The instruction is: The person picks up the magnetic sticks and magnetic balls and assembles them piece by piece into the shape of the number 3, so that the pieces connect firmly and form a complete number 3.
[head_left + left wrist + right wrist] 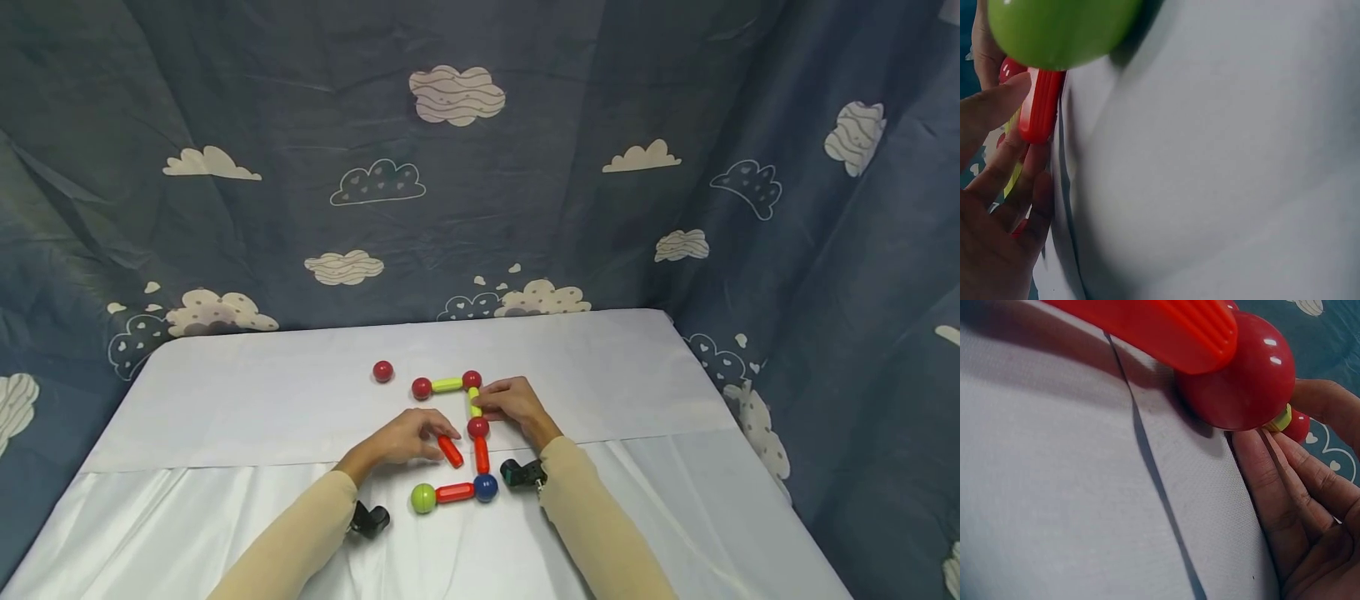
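A chain of coloured balls joined by short rods lies on the white-covered table. My left hand (411, 435) pinches a loose red rod (450, 451), held at a slant to the left of the chain. In the left wrist view the thumb presses this red rod (1041, 112) from one side, with fingers behind it. My right hand (514, 402) grips a yellow-green rod (475, 402) between two red balls, the upper (472, 379) and the middle (477, 427). In the right wrist view the middle red ball (1241, 372) hides most of that rod.
Below the middle ball, a red rod (482, 455) leads to a blue ball (485, 487). Another red rod (454, 492) joins it to a green ball (423, 498). At the top, a yellow-green rod (447, 384) reaches a red ball (422, 388). A separate red ball (383, 372) lies farther left.
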`<act>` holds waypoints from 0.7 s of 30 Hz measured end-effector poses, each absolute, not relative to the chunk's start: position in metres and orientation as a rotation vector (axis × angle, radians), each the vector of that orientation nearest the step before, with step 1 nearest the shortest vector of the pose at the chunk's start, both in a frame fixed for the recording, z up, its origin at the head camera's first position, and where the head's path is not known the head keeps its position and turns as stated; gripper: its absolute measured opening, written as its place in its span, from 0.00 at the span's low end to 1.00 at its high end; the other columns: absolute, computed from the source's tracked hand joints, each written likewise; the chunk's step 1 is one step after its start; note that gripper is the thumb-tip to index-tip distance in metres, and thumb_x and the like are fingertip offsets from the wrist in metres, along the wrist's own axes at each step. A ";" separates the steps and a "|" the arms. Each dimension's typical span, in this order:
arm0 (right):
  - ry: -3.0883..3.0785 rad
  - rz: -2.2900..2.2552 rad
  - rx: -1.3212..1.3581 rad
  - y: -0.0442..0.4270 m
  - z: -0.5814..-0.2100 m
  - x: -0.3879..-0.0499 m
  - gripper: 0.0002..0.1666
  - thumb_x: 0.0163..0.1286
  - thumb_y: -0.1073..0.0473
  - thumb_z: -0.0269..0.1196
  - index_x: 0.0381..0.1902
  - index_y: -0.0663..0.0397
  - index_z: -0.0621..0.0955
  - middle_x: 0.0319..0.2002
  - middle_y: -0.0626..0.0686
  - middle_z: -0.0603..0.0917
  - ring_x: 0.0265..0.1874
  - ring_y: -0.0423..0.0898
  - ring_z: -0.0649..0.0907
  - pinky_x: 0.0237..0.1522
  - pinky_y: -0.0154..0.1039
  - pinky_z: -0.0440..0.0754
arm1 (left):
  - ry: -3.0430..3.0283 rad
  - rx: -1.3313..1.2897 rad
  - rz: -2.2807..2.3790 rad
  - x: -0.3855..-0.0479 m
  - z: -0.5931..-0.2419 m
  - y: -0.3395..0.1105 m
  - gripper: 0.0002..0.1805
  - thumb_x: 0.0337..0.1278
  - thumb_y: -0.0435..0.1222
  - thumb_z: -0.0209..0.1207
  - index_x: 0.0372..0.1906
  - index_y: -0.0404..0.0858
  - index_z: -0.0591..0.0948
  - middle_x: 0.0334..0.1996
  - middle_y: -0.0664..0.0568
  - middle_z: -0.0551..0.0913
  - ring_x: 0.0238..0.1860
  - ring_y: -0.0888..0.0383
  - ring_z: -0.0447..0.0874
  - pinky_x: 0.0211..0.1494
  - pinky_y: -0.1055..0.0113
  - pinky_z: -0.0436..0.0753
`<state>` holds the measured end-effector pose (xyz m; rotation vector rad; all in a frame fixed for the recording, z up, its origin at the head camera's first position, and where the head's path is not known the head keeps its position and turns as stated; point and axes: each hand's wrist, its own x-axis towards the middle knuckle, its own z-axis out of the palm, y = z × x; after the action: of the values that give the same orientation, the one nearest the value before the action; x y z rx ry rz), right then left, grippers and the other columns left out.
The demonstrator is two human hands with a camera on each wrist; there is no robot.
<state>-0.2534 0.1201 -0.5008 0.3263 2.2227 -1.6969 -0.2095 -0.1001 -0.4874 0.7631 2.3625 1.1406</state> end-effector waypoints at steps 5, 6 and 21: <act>2.205 -1.710 0.319 0.120 -0.501 -0.253 0.17 0.55 0.61 0.73 0.42 0.64 0.84 0.34 0.56 0.86 0.29 0.45 0.86 0.32 0.36 0.84 | 2.406 0.780 1.076 -0.209 -0.491 -0.099 0.17 0.48 0.28 0.68 0.46 0.41 0.85 0.45 0.55 0.82 0.48 0.56 0.76 0.54 0.59 0.74; 2.198 -1.713 0.318 0.120 -0.502 -0.253 0.17 0.55 0.62 0.73 0.42 0.64 0.84 0.34 0.56 0.86 0.29 0.45 0.86 0.32 0.36 0.84 | 2.417 0.782 1.062 -0.209 -0.492 -0.098 0.17 0.48 0.28 0.68 0.46 0.41 0.85 0.44 0.55 0.82 0.47 0.56 0.76 0.54 0.59 0.74; 2.207 -1.714 0.330 0.121 -0.501 -0.253 0.17 0.56 0.60 0.73 0.42 0.63 0.84 0.34 0.56 0.87 0.29 0.45 0.86 0.32 0.36 0.83 | 2.540 0.844 0.949 -0.211 -0.495 -0.095 0.11 0.47 0.28 0.69 0.38 0.42 0.87 0.35 0.59 0.82 0.36 0.62 0.75 0.44 0.67 0.76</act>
<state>-0.2526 0.1210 -0.5006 0.3302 2.2073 -1.7136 -0.2112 -0.0954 -0.4950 0.8442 2.5405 0.9489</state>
